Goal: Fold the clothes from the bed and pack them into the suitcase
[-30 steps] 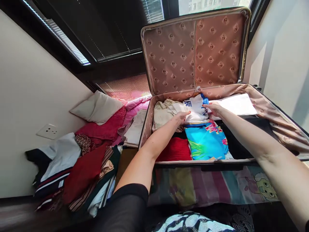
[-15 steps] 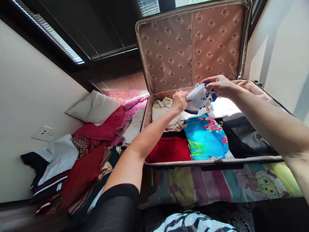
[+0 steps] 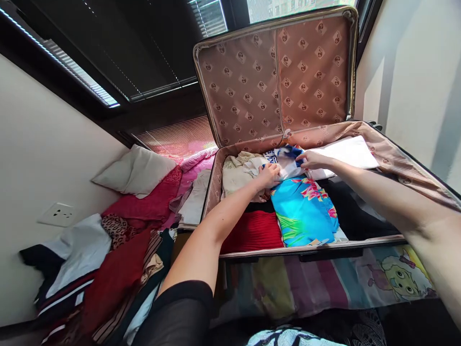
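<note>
A white garment with dark blue print (image 3: 287, 166) lies low in the open suitcase (image 3: 293, 251), at its back middle. My left hand (image 3: 269, 176) is closed on its left side, fingers curled over the cloth. The fingers of my right hand (image 3: 312, 160) pinch its right edge. Just in front lies a folded bright blue floral garment (image 3: 300, 211). Cream clothes (image 3: 236, 175) are left of my left hand, with a red ribbed knit (image 3: 254, 231) nearer me. To the right are a folded white garment (image 3: 355, 151) and dark clothing (image 3: 360, 211), partly behind my right forearm.
The suitcase's patterned lid (image 3: 248, 89) stands upright at the back. Piled clothes (image 3: 111, 269), a magenta cloth (image 3: 140, 209) and a pale pillow (image 3: 139, 168) lie to the left. Walls flank both sides, with a wall socket (image 3: 56, 215) at left.
Both hands have lowered the white and blue garment from above the suitcase down among the clothes. It now lies flatter behind the blue floral garment. The view has shifted slightly.
</note>
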A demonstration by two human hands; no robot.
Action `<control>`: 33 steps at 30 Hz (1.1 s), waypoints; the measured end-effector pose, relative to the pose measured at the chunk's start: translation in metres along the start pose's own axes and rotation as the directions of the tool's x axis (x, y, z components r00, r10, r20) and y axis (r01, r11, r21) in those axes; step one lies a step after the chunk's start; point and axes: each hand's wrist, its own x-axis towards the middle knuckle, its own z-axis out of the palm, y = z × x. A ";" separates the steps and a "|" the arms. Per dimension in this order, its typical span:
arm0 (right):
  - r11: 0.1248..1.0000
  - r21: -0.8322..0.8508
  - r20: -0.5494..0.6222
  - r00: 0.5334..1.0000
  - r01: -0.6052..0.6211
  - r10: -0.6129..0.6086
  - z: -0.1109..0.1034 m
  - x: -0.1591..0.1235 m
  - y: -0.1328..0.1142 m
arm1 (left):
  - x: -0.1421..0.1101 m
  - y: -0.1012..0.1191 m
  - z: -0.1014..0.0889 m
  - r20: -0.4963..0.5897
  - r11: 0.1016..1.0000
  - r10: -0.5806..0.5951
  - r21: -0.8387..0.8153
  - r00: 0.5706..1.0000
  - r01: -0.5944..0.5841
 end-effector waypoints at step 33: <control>0.552 -0.719 0.165 0.875 0.422 -0.454 0.052 0.037 0.048 | 0.020 0.009 0.029 -0.232 0.980 0.078 0.199 0.970 -0.032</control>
